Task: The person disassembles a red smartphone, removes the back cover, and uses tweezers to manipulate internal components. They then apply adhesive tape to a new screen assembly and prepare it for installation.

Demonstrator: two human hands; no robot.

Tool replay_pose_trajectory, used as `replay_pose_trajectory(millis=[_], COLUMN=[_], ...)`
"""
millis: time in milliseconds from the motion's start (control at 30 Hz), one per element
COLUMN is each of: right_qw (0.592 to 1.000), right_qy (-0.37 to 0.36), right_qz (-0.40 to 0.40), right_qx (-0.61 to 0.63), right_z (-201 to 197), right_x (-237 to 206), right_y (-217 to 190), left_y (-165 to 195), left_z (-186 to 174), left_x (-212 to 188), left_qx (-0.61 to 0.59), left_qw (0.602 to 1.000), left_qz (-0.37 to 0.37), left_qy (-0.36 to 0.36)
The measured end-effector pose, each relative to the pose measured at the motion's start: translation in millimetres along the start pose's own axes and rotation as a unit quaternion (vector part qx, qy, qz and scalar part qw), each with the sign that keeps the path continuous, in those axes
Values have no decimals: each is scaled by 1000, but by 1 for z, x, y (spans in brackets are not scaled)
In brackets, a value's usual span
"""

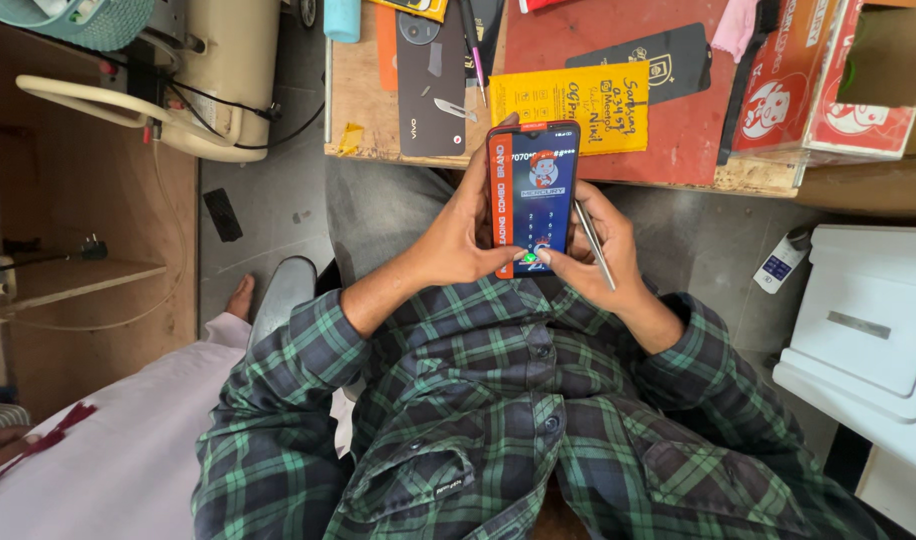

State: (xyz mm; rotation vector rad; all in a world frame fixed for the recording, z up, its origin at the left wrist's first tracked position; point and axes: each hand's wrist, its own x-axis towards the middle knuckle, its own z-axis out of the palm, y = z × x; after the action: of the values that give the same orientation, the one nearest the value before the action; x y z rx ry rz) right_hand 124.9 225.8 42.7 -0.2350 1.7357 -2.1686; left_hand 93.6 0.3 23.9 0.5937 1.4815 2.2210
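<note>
I hold a smartphone (530,195) upright in front of my chest, its screen lit with a dial pad and an orange strip down its left side. My left hand (458,235) grips the phone's left edge, with the thumb on the lower screen. My right hand (598,245) supports the right edge, its thumb also at the bottom of the screen. A thin metal tool (594,243) like tweezers lies pinched between the right fingers beside the phone. My green plaid sleeves fill the lower view.
A wooden workbench (368,120) lies ahead with a yellow packet (578,105), dark phone back covers (430,80), a black screen protector (643,60) and red boxes (828,90). A white appliance (868,320) stands at right. A person in white (128,450) sits at left.
</note>
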Motion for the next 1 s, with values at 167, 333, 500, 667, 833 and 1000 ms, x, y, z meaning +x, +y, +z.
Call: replay_pose_trajectory(millis=[167,333,500,667,833,1000], right_qw=[999,994,994,995,999,999], right_qy=[-21,-52,-70,-68,-32,-23], right_qz=[-6,-7,18,18,36,48], right_qx=[40,99,77,65,21,-1], right_z=[-3,-5,-2,-2,-2,-4], right_x=[-1,1,4,5,2,1], right_y=[-2,-6,-8,-7,-1,1], left_y=[1,3,3,2,2,2], left_z=[-1,-4,-5,-6,-6,-6], left_x=[0,-1,-1,1,-2,-1], left_qx=[-39,-66,-59,-64,-63,-66], left_qw=[999,998,998,998,998,998], left_qz=[-8,-12,18,12,10,15], left_qy=[3,7,12,11,9,11])
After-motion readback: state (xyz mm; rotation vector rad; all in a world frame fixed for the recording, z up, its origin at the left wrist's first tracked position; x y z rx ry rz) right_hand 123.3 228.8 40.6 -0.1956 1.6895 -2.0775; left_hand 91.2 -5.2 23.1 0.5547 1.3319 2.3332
